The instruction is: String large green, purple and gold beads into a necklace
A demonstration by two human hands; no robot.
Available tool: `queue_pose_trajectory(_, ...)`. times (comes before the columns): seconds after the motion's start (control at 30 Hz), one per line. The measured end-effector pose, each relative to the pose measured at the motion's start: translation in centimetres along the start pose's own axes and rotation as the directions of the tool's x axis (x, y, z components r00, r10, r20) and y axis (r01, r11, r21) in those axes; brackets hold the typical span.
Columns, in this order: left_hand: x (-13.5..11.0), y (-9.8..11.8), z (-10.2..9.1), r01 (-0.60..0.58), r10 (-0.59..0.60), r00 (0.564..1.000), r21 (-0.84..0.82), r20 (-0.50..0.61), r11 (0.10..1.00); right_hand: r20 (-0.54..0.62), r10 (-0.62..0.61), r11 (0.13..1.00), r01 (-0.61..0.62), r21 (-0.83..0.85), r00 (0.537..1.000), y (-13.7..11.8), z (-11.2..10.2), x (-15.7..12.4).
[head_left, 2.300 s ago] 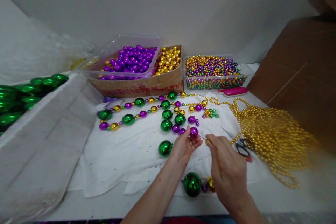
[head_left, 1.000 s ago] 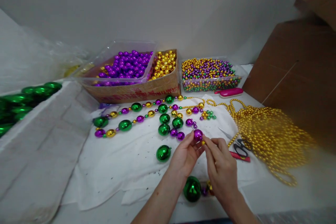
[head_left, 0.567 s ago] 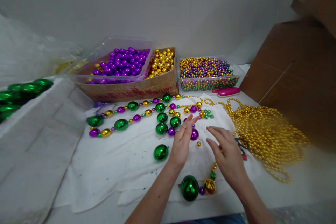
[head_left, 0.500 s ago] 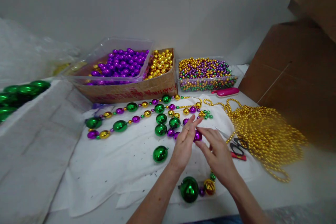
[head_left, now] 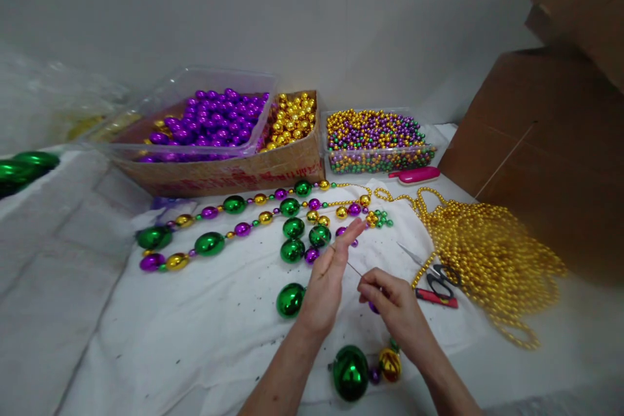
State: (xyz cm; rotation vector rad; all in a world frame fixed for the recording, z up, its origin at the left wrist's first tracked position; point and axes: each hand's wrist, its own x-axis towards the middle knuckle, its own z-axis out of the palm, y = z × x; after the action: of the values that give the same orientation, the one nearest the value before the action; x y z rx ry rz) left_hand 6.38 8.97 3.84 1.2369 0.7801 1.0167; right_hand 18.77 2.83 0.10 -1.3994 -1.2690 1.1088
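Two bare hands work over a white cloth [head_left: 219,318] spread on the pale surface [head_left: 517,377], with a thin cord [head_left: 355,270] stretched between them. The left hand [head_left: 325,283] is held upright and seen edge-on, its fingers straight and together; the cord meets it at the palm side, but whether those fingers grip anything cannot be told. The right hand [head_left: 390,302] has its fingertips pinched together on the cord's other end, and a purple bead [head_left: 374,307] shows partly from beneath its fingers. Just left of the left hand lies a green ball [head_left: 290,301], with three green balls [head_left: 293,251] grouped beyond it. At the near side, close to the right wrist, a large green ball [head_left: 350,373] sits in line with a small purple bead [head_left: 374,376] and a gold ball [head_left: 390,364]. Across the far part of the cloth a garland [head_left: 209,244] of green, gold and purple balls runs in a loop. To the right, black-handled scissors [head_left: 441,285] lie just beside a red tool [head_left: 433,298], near a heap of gold bead strings [head_left: 490,260]. Farther back, a clear tray [head_left: 234,151] of purple balls rests on a cardboard box [head_left: 219,177] with gold balls [head_left: 295,117] at its right end; right of that stands a clear bin [head_left: 380,151] of small mixed beads, and a pink item [head_left: 418,175] lies in front of it.
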Motion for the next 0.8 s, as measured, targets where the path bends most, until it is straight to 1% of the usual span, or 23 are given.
queue_pose_trajectory(0.07,0.3,0.6,-0.7,-0.006,-0.001,0.998,-0.113,-0.057,0.994,0.027,0.099,0.991,-0.101,0.085,0.995,0.8,-0.5,-0.1)
queue_pose_trajectory(0.1,0.4,0.8,-1.1,-0.012,-0.001,0.997,-0.169,-0.076,0.986,0.023,0.114,0.990,-0.115,0.079,0.993,1.2,-0.9,-0.2)
queue_pose_trajectory(0.13,0.5,1.0,-1.4,-0.018,-0.001,0.996,-0.219,-0.085,0.976,0.004,0.102,0.994,-0.103,0.037,0.995,1.4,-1.2,-0.3)
queue_pose_trajectory(0.2,0.6,1.2,-1.7,-0.017,-0.009,0.996,-0.294,-0.085,0.956,-0.027,0.039,0.997,-0.041,-0.063,0.999,1.5,-1.8,-0.3)
queue_pose_trajectory(0.23,0.6,1.2,-1.6,-0.006,-0.019,0.997,-0.319,-0.074,0.948,-0.027,0.020,0.997,-0.022,-0.075,0.999,1.3,-1.9,-0.4)
queue_pose_trajectory(0.27,0.5,1.1,-1.4,0.009,-0.030,0.998,-0.337,-0.055,0.942,-0.012,0.023,0.999,-0.024,-0.045,1.000,1.0,-1.9,-0.4)
queue_pose_trajectory(0.33,0.4,1.1,-0.9,0.034,-0.040,0.999,-0.357,-0.010,0.934,0.056,0.077,0.992,-0.083,0.099,0.995,0.1,-1.7,-0.3)
queue_pose_trajectory(0.4,0.2,1.1,-0.4,0.041,-0.031,0.999,-0.369,0.033,0.929,0.109,0.113,0.965,-0.135,0.225,0.988,-0.6,-1.5,-0.2)
queue_pose_trajectory(0.5,0.1,1.0,-0.2,0.049,-0.016,0.995,-0.369,0.094,0.928,0.080,0.122,0.924,-0.143,0.355,0.989,-1.5,-1.4,0.1)
queue_pose_trajectory(0.57,0.0,0.7,-0.3,0.103,-0.045,0.982,-0.321,0.182,0.941,0.071,0.121,0.856,-0.140,0.498,0.990,-2.1,-1.6,0.5)
queue_pose_trajectory(0.6,-0.1,0.4,-0.3,0.142,-0.074,0.967,-0.278,0.242,0.950,0.075,0.113,0.810,-0.136,0.571,0.991,-2.4,-1.8,0.8)
queue_pose_trajectory(0.63,-0.3,0.0,-0.2,0.184,-0.111,0.945,-0.221,0.306,0.958,0.078,0.105,0.764,-0.130,0.632,0.991,-2.7,-2.0,1.0)
queue_pose_trajectory(0.7,-0.7,-0.7,0.0,0.264,-0.209,0.883,-0.076,0.421,0.962,0.053,0.091,0.703,-0.102,0.704,0.994,-3.4,-2.6,1.6)
queue_pose_trajectory(0.77,-1.1,-1.4,0.1,0.313,-0.316,0.824,0.087,0.471,0.946,-0.010,0.092,0.674,-0.054,0.737,0.996,-3.9,-3.6,2.1)
queue_pose_trajectory(0.8,-1.3,-1.8,0.0,0.318,-0.358,0.808,0.166,0.468,0.934,-0.053,0.094,0.664,-0.023,0.748,0.994,-4.1,-4.3,2.2)
